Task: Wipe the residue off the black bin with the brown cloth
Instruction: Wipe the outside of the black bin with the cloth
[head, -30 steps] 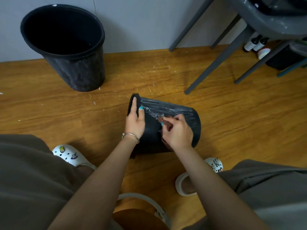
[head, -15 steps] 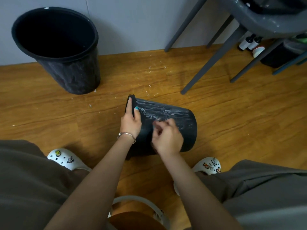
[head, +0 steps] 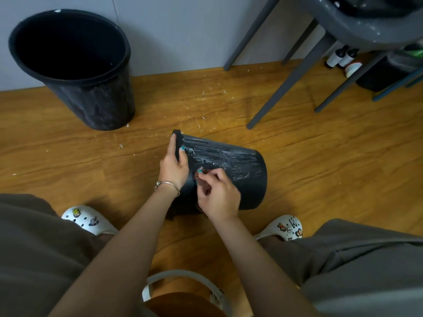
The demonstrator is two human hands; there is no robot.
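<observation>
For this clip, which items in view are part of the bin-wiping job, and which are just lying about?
In use:
- tipped black bin with white residue
- brown cloth, mostly hidden in the right hand
- left hand gripping the bin's rim

Lying about:
- upright black bin
- grey chair
- bottles
- white scraps on the floor

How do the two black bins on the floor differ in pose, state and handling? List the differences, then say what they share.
1. The bin by the wall stands upright, mouth up; the bin between the feet lies on its side.
2. The lying bin has white streaky residue on its wall; the standing bin shows only faint mottling.
3. The left hand grips the lying bin's rim and the right hand works on it; nobody touches the standing bin.
Both are black, round and tapered.
</observation>
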